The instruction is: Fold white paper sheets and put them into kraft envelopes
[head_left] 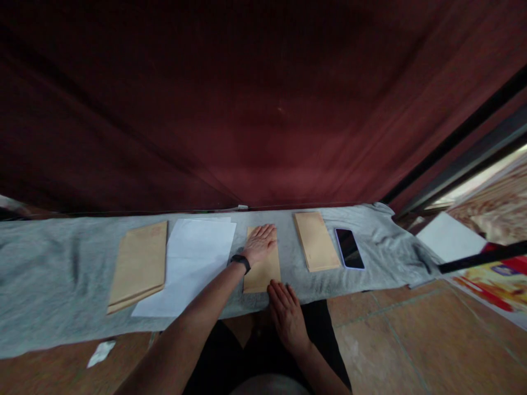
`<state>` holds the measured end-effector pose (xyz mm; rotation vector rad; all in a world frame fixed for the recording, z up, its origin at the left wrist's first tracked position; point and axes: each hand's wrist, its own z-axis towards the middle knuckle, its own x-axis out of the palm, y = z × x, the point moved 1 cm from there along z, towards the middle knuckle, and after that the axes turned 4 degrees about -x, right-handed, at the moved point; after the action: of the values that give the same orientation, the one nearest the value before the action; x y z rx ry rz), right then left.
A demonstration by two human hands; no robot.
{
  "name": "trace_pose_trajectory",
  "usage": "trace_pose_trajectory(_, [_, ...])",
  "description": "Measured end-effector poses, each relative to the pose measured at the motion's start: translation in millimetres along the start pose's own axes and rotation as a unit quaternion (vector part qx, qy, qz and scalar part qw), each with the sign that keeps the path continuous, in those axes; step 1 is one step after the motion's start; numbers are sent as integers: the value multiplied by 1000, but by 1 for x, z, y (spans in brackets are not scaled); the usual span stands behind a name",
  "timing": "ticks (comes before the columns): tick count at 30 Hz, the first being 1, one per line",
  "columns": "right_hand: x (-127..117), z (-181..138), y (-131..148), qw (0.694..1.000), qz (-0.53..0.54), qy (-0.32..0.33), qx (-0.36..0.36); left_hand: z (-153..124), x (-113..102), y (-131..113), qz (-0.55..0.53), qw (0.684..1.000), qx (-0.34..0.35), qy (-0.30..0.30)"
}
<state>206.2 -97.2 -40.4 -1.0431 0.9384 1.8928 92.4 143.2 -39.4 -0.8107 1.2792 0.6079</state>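
Observation:
A brown paper envelope (263,275) lies flat in front of me on the grey cloth. My left hand (259,244), with a dark band on its wrist, rests flat across the envelope's upper part, fingers stretched out. At the envelope's lower right corner, my right hand (286,314) lies with its fingers extended and the tips touching that corner. White paper sheets (197,247) lie to the left, partly under a stack of larger brown envelopes (142,260). To the right is a small stack of brown envelopes (316,241).
A phone (349,248) with a light purple edge lies right of the small stack. Grey cloth (53,274) covers the long narrow surface, which a dark red panel (263,137) borders behind. A white scrap (101,353) lies on the tiled floor (382,340); a printed box (498,285) stands at right.

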Motion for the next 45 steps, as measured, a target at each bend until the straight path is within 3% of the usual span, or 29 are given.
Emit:
trace_pose_trajectory(20, [1, -3, -2, 1000, 15, 8, -4, -41, -8, -11, -18, 995, 92, 35])
trace_pose_trajectory(32, [-1, -3, -2, 1000, 23, 8, -7, -84, -17, -19, -72, 984, 144, 79])
trace_pose_trajectory(38, [3, -6, -3, 1000, 18, -6, -7, -112, -20, -29, -79, 985, 113, 100])
trace_pose_trajectory(45, [5, -9, -3, 1000, 20, -12, -12, -158, -26, -47, -38, 994, 87, 52])
